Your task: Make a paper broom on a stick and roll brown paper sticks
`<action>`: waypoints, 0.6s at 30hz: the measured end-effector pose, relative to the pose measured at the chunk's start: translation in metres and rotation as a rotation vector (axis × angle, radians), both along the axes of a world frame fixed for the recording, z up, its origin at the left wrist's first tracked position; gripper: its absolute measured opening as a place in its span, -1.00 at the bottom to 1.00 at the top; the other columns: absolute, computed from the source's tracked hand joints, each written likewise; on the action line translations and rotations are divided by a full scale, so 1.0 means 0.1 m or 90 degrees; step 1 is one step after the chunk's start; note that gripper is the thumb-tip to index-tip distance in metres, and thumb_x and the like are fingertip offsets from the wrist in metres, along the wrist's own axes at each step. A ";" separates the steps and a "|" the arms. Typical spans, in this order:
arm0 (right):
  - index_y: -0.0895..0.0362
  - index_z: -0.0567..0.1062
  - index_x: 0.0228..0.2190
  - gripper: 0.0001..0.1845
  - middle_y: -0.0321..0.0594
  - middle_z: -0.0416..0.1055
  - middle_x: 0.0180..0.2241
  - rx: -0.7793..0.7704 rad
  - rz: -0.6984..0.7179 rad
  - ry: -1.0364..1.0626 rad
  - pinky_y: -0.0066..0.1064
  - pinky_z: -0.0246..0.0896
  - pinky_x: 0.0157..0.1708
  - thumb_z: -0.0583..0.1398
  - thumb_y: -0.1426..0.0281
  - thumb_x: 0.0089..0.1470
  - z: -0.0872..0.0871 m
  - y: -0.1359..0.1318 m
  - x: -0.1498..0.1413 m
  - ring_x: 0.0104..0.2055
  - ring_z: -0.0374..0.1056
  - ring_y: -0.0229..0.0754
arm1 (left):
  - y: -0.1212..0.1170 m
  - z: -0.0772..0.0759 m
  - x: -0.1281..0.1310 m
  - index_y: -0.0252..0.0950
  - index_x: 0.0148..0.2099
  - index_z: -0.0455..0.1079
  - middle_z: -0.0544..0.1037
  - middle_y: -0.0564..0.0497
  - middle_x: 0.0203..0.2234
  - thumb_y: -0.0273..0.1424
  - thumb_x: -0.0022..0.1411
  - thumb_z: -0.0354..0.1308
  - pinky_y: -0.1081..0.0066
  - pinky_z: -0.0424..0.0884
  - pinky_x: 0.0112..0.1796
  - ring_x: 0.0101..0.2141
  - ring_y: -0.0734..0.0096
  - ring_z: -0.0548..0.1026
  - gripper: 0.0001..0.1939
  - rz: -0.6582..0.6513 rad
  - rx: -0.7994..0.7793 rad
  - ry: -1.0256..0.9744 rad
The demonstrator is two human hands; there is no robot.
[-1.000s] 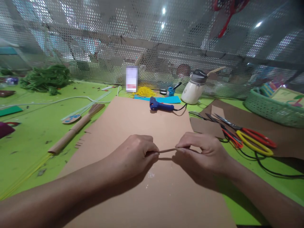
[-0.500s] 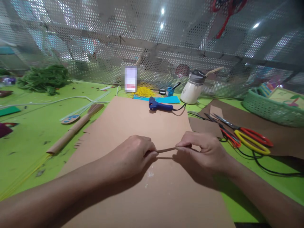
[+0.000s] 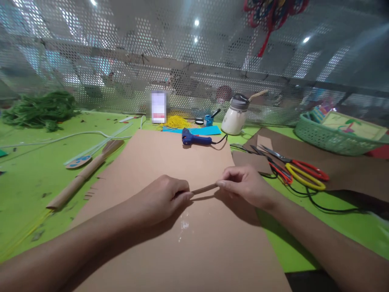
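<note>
Between my two hands a thin brown paper strip (image 3: 204,189) is stretched, a little above a large sheet of brown paper (image 3: 194,259). My left hand (image 3: 165,198) is closed and pinches the strip's left end between thumb and forefinger. At the other end my right hand (image 3: 246,184) pinches it the same way, slightly higher. The fingers cover both ends. Below the strip, shiny clear spots of what looks like dried glue (image 3: 184,224) mark the sheet. A blue hot glue gun (image 3: 196,139) lies on the sheet's far edge.
Scissors (image 3: 304,172) with red and yellow handles lie at right, near a green basket (image 3: 334,136). A white jar (image 3: 234,119) stands behind the glue gun. A rolled paper broom shape (image 3: 85,174) lies at left. A perforated metal screen (image 3: 121,69) closes the back.
The view has shifted, so most things sit further left. The strip is now tilted more, its right end higher, and a longer stretch shows its flat side. Both hands keep their pinch.
</note>
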State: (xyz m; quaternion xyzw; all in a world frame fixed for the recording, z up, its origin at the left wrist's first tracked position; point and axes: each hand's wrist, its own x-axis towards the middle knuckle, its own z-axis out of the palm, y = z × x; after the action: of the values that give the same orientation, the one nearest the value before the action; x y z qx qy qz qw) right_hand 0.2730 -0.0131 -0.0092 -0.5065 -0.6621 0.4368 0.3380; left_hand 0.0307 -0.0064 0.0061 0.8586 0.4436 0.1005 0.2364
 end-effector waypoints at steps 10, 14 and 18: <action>0.20 0.48 -0.52 -0.78 -0.33 0.28 -0.61 0.103 -0.018 -0.013 -0.45 -0.01 -0.56 0.22 0.29 0.01 0.03 -0.07 -0.14 -0.55 0.12 -0.31 | 0.04 0.03 0.10 -0.27 -0.42 0.46 0.45 0.00 -0.47 -0.43 0.26 0.00 0.41 0.22 -0.39 -0.41 0.40 0.39 -0.74 -0.111 0.152 -0.029; 0.19 0.47 -0.53 -0.82 -0.34 0.27 -0.61 0.151 -0.017 -0.022 -0.46 0.01 -0.54 0.21 0.35 0.02 0.03 -0.09 -0.16 -0.54 0.11 -0.31 | 0.07 0.00 0.13 -0.28 -0.38 0.44 0.47 -0.01 -0.45 -0.44 0.29 -0.03 0.40 0.24 -0.37 -0.39 0.38 0.41 -0.75 -0.097 0.187 -0.019; 0.19 0.47 -0.52 -0.83 -0.33 0.31 -0.60 0.150 0.002 -0.026 -0.47 0.05 -0.53 0.20 0.38 0.05 0.04 -0.08 -0.16 -0.53 0.15 -0.31 | 0.08 -0.02 0.13 -0.28 -0.43 0.39 0.44 0.01 -0.48 -0.45 0.28 -0.03 0.41 0.21 -0.38 -0.41 0.39 0.37 -0.75 -0.128 0.213 -0.021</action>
State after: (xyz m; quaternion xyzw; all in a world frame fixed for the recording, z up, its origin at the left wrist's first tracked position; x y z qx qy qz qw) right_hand 0.2569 -0.0212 -0.0055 -0.4710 -0.7164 0.3459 0.3812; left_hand 0.0437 0.0013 0.0041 0.9243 0.3283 0.1629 0.1065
